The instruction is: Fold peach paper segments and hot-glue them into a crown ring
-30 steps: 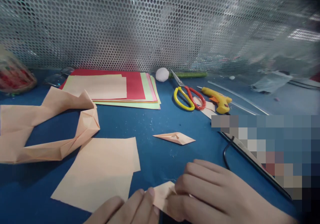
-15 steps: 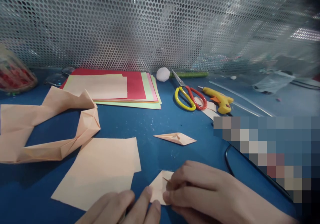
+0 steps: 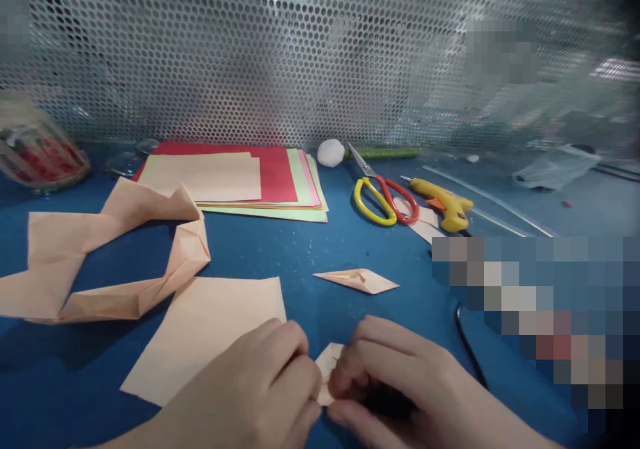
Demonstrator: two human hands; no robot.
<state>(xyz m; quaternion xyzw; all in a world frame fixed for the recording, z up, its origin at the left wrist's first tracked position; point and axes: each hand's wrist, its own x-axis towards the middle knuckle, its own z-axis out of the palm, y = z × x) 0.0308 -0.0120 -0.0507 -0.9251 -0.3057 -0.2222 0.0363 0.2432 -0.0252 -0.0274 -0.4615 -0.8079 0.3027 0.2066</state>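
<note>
At the near edge of the blue table [image 3: 310,249], my left hand [image 3: 255,389] and my right hand [image 3: 400,382] meet with curled fingers. Both pinch a small folded peach paper piece [image 3: 327,365], which shows only as a corner between them. A finished pointed peach fold [image 3: 357,279] lies just beyond my right hand. Flat peach sheets [image 3: 210,329] lie under and left of my left hand.
A long folded peach paper chain [image 3: 115,255] sprawls at the left. A stack of coloured paper [image 3: 240,179], a white ball [image 3: 331,152], yellow-red scissors [image 3: 383,195] and a yellow glue gun [image 3: 445,202] sit further back. Perforated metal mesh [image 3: 300,49] walls the rear. A black cable [image 3: 467,342] lies at the right.
My left hand has moved up and right over the sheets and closed onto the small piece. My right hand shifted slightly, and more of the piece is covered.
</note>
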